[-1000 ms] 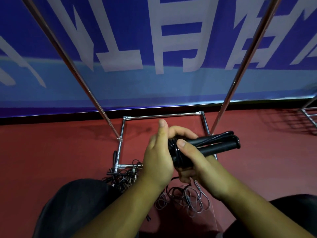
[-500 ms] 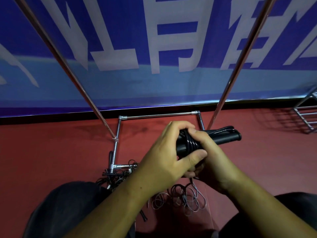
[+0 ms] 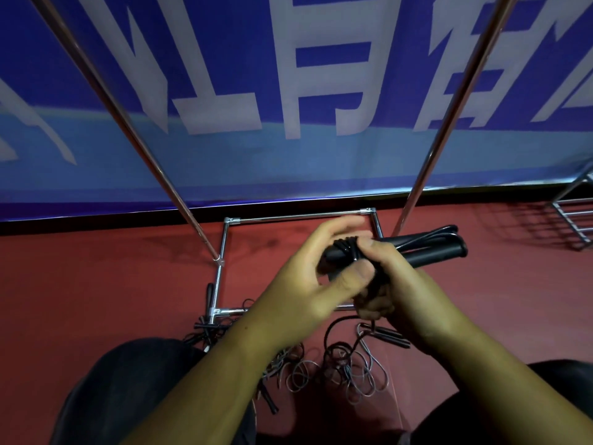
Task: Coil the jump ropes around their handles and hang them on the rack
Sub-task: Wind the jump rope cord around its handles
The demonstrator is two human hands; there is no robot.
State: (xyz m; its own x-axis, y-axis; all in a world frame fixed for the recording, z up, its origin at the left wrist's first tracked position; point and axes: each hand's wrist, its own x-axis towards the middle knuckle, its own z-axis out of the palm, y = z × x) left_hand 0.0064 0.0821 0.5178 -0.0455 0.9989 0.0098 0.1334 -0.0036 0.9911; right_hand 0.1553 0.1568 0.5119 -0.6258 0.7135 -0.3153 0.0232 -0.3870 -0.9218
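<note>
Two black jump-rope handles [image 3: 430,250] lie side by side in front of me, pointing right, with black cord coiled [image 3: 348,250] around their left end. My right hand [image 3: 398,284] grips the handles from below at the coil. My left hand [image 3: 308,281] curls over the handles' left end, thumb against the cord. The rest of this cord drops from my hands toward the floor [image 3: 333,335]. The chrome rack [image 3: 433,146] stands just behind, its two poles rising left and right and its base frame on the red floor.
A tangle of loose black and grey jump ropes [image 3: 340,370] lies on the red floor by the rack's base, between my knees [image 3: 128,380]. A blue banner wall [image 3: 288,91] closes the back. Another metal frame [image 3: 571,220] sits at far right.
My left hand swung over the handles, carrying the cord another turn around them, and the coil has grown. The right hand kept its grip; the view shifted slightly.
</note>
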